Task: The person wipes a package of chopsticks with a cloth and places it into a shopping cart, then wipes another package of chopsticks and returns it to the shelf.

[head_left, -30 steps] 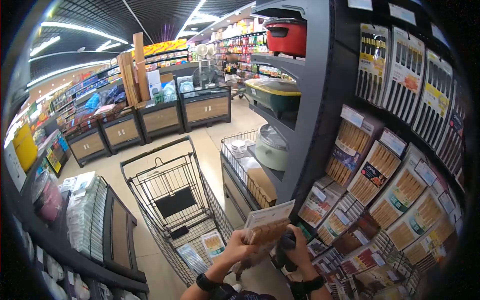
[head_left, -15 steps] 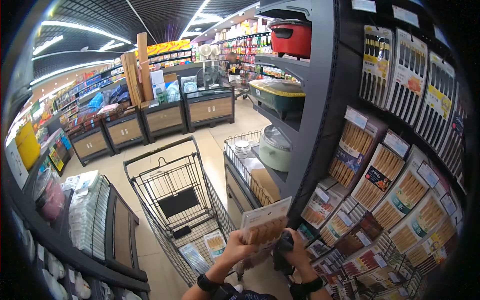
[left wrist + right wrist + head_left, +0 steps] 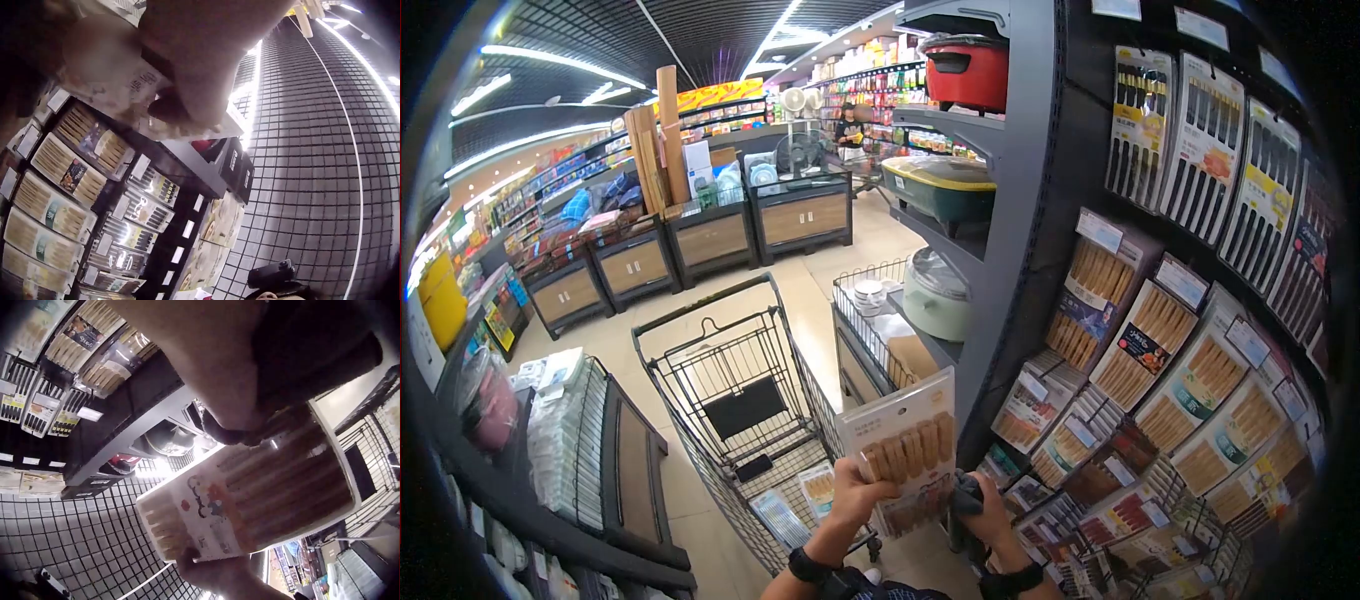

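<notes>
A flat clear-fronted pack of wooden chopsticks (image 3: pixel 912 445) stands upright in front of me in the head view. My left hand (image 3: pixel 860 500) grips its left edge, thumb across the front. In the right wrist view the pack's other side (image 3: pixel 287 478) shows dark brown sticks and a printed label, with left-hand fingers at its lower edge. My right hand (image 3: pixel 992 520) is curled round a black, elongated object (image 3: pixel 966 500) just right of the pack; I cannot tell what it is. Black bands circle both wrists.
A black wire shopping cart (image 3: pixel 730 400) stands ahead, holding a chopstick pack (image 3: pixel 818 490) and another flat pack (image 3: pixel 780 515). Hanging chopstick packs (image 3: pixel 1145 340) cover the right-hand rack. Past it, shelves hold a red pot (image 3: pixel 966 78) and green cookers. Wooden cabinets and a person stand farther back.
The pack has moved left and up and turned its front squarely towards my head. My left hand moved with it; the right hand keeps hold of the black object. The view has shifted slightly.
</notes>
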Tool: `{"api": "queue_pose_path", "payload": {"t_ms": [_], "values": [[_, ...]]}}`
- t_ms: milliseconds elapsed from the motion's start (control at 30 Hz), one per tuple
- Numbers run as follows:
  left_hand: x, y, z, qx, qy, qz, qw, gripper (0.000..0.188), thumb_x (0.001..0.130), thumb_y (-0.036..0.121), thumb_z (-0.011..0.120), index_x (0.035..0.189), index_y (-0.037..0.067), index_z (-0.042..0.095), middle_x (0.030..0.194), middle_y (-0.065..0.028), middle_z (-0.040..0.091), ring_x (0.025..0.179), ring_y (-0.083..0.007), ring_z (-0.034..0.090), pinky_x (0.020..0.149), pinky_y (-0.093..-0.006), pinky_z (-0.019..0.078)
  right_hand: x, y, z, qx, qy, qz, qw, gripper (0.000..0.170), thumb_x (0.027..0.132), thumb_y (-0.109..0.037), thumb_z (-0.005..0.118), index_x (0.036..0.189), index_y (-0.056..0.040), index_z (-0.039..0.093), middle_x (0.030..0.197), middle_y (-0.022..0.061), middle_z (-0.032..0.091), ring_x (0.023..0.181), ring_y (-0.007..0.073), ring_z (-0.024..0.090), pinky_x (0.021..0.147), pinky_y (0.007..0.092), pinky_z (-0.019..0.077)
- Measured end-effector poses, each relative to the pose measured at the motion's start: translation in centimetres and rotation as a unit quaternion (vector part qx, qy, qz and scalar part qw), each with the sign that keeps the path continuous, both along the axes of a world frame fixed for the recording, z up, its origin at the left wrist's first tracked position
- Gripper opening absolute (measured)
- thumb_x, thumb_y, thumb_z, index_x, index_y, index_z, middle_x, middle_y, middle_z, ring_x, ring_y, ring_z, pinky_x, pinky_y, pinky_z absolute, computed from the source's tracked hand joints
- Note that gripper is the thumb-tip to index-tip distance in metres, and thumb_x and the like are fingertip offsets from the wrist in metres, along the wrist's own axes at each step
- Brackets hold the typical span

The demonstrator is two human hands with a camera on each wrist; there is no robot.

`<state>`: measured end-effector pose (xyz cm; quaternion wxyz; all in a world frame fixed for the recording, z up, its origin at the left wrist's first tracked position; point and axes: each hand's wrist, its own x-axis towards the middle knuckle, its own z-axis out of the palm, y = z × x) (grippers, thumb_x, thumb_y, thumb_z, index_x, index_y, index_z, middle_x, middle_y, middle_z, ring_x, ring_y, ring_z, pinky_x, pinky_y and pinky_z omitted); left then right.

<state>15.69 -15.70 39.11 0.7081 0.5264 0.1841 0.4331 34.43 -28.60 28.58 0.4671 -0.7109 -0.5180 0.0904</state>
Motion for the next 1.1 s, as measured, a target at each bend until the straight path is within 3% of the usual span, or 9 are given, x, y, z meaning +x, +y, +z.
{"api": "queue_pose_path", "payload": {"t_ms": [100,300,400,533,633,700,767,900,1100], "values": [[-0.2,0.0,0.3,-0.012,-0.013,0.007,1.000,0.023,0.052,-0.010,0.061,0.075,-0.004,0.063,0.074,-0.0061,0.063,0.067,-0.0138,0.059,0.061,-0.0249,0.0470,0.6,-0.4,-1.1,-0.020,0.079,0.018,0.997,0.059,0.062,-0.012,0.068,0.115,-0.0048,0.043,0.105,0.0169,0.051,0.103,0.0327,0.048,0.089,0.0375,0.0378],[-0.5,1.1,0.9,-0.030,-0.107,0.032,0.993,0.035,0.050,-0.009,0.058,0.085,-0.005,0.060,0.081,-0.0083,0.063,0.071,-0.0184,0.060,0.064,-0.0282,0.0493,0.3,-1.2,-2.4,0.020,0.293,-0.031,0.955,0.062,0.064,-0.012,0.073,0.117,-0.0050,0.042,0.106,0.0099,0.053,0.098,0.0221,0.051,0.085,0.0320,0.0402],[-0.2,1.7,-0.2,-0.085,-0.170,0.015,0.982,0.048,0.050,-0.007,0.059,0.098,-0.003,0.055,0.092,-0.0090,0.060,0.085,-0.0213,0.059,0.073,-0.0322,0.0482,0.3,-1.5,-4.0,0.045,0.510,-0.080,0.855,0.061,0.066,-0.010,0.074,0.118,-0.0066,0.042,0.105,0.0073,0.053,0.094,0.0195,0.052,0.082,0.0309,0.0419],[0.9,1.1,-0.4,-0.175,-0.184,-0.025,0.967,0.042,0.060,-0.002,0.059,0.102,-0.002,0.051,0.094,-0.0104,0.058,0.088,-0.0234,0.057,0.078,-0.0384,0.0458,-0.3,-2.2,-2.4,0.067,0.639,-0.084,0.762,0.029,0.079,-0.023,0.060,0.104,-0.0088,0.052,0.094,0.0057,0.057,0.087,0.0188,0.056,0.075,0.0334,0.0471],[1.2,1.4,-2.2,-0.199,-0.153,-0.078,0.965,0.043,0.069,0.005,0.060,0.109,-0.002,0.047,0.099,-0.0112,0.057,0.092,-0.0241,0.056,0.080,-0.0392,0.0453,-1.6,-2.9,1.9,0.059,0.634,-0.122,0.762,0.034,0.082,-0.031,0.054,0.106,-0.0074,0.052,0.094,0.0061,0.058,0.086,0.0188,0.056,0.076,0.0318,0.0471],[1.5,1.1,-2.7,-0.226,-0.116,-0.085,0.963,0.044,0.071,0.009,0.060,0.112,-0.002,0.045,0.103,-0.0115,0.055,0.094,-0.0242,0.055,0.082,-0.0391,0.0449,-0.3,-4.2,0.6,0.031,0.648,-0.153,0.746,0.038,0.082,-0.031,0.054,0.110,-0.0064,0.050,0.097,0.0065,0.057,0.086,0.0189,0.056,0.075,0.0311,0.0468],[1.5,1.1,-3.9,-0.246,-0.090,-0.098,0.960,0.046,0.074,0.014,0.060,0.114,-0.001,0.043,0.106,-0.0119,0.054,0.097,-0.0243,0.053,0.083,-0.0395,0.0439,0.7,-5.8,-0.6,0.012,0.617,-0.165,0.769,0.048,0.082,-0.037,0.053,0.117,-0.0044,0.046,0.107,0.0079,0.054,0.092,0.0205,0.054,0.081,0.0314,0.0433],[1.5,1.9,-7.1,-0.350,-0.068,-0.141,0.924,0.048,0.077,0.017,0.059,0.118,0.000,0.041,0.112,-0.0114,0.052,0.102,-0.0246,0.051,0.089,-0.0404,0.0397,-1.4,-4.3,5.4,0.053,0.615,-0.093,0.781,0.058,0.076,-0.042,0.054,0.116,-0.0008,0.049,0.112,0.0118,0.054,0.096,0.0216,0.054,0.083,0.0295,0.0420],[-0.2,1.9,-8.6,-0.413,-0.071,-0.140,0.897,0.056,0.078,0.024,0.060,0.124,0.002,0.034,0.119,-0.0121,0.047,0.107,-0.0261,0.047,0.093,-0.0440,0.0355,-1.4,-2.6,5.6,-0.014,0.605,-0.045,0.795,0.059,0.080,-0.046,0.048,0.120,-0.0035,0.045,0.117,0.0078,0.048,0.104,0.0213,0.047,0.090,0.0298,0.0348]]}}
